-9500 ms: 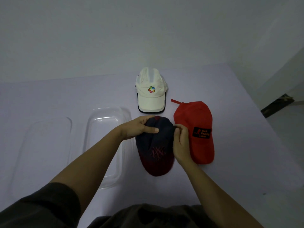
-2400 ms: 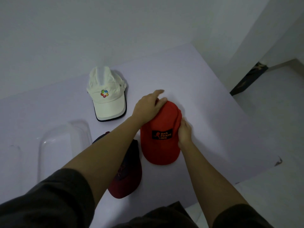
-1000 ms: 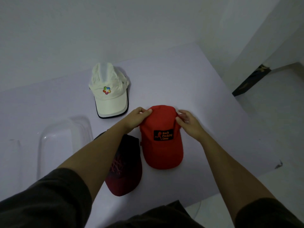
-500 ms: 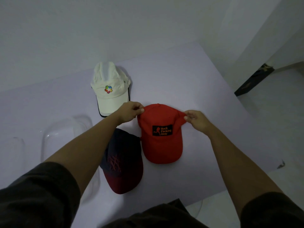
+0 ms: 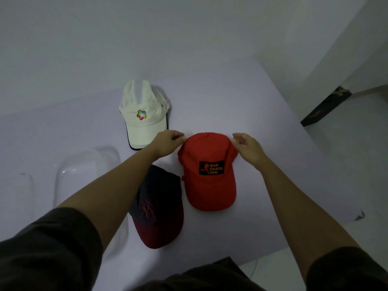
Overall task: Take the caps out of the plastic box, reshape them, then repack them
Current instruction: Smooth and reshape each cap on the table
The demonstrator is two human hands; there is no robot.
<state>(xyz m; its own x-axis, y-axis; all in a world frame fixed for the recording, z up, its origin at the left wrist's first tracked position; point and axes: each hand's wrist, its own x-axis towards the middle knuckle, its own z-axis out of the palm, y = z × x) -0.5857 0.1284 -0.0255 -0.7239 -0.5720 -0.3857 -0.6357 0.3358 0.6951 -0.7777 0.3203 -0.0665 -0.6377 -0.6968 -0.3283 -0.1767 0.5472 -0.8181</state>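
All three caps are out of the plastic box [image 5: 100, 151], so unpacking looks finished. Reshaping seems to be on its last cap, and repacking is not yet begun.

Nearest, on the near side of the left hand [image 5: 168, 143] and partly under its forearm, lies the dark cap [image 5: 159, 211], flat with its maroon brim toward the person. The clear box sits to the left of that forearm, with nothing visible in it.

Between the two hands lies the red cap [image 5: 207, 171], brim toward the person, black patch up, its crown fairly smooth and rounded. The left hand's curled fingers pinch the crown's left rear edge. The right hand [image 5: 247, 147] has loosely bent fingers at the right rear edge; whether they grip the cloth I cannot tell.

Just beyond the left hand rests the white cap [image 5: 144, 116], neatly shaped, on the table [image 5: 273, 114].
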